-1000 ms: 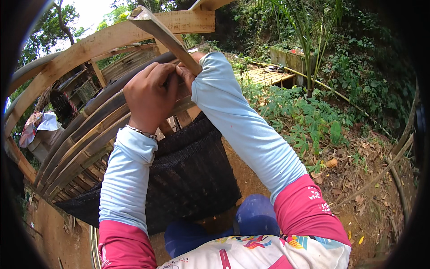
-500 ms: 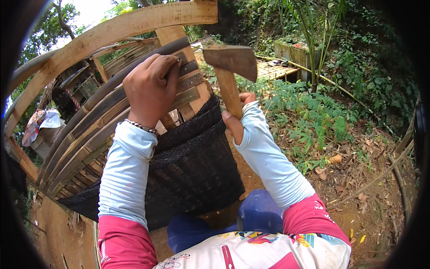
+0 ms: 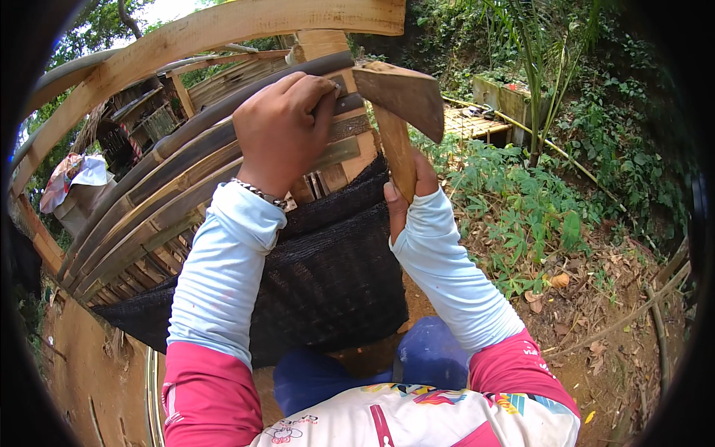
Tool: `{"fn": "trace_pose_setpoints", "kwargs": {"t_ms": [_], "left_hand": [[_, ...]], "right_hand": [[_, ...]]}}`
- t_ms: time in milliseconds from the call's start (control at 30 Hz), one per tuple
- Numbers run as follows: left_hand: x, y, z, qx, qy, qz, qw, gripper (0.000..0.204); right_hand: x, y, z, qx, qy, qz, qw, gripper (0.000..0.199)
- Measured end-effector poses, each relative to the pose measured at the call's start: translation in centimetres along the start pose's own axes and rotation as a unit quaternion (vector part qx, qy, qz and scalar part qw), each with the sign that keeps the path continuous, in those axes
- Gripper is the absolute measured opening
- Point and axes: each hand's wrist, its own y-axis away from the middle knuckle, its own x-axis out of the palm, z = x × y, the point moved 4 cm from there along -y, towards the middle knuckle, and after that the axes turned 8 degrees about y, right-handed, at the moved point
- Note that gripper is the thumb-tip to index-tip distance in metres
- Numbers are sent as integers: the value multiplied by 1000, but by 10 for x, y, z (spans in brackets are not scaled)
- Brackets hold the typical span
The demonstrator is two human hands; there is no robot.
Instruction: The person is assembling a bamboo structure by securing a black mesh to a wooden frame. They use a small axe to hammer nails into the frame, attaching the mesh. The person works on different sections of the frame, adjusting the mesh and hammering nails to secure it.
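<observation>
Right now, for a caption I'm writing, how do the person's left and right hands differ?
The left hand curls at the bamboo slats, apparently pinching something tiny, while the right hand grips the axe by its wooden handle. The left hand shows its back; the right hand is partly hidden behind the handle. The left hand has a chain bracelet at its wrist; the right hand shows none. Both are bare.

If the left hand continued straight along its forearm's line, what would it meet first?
Probably the dark rounded rail just beyond the left hand, though depth between them is unclear.
</observation>
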Motion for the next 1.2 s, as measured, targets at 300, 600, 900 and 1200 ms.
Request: {"fn": "trace_pose_setpoints", "kwargs": {"t_ms": [300,600,900,1200], "left_hand": [[0,2,2,-7,-1,0,1000,3],[-1,3,1,-29,-5,30,999,5],[0,4,3,-18,-6,25,1000,4],[0,5,3,-7,-14,25,1000,5]], "right_hand": [[5,1,-5,47,10,68,996,49],[9,8,-21,58,15,65,996,48],[5,5,-12,43,20,-14,999,48],[13,5,-31,70,-19,102,992,46]]}}
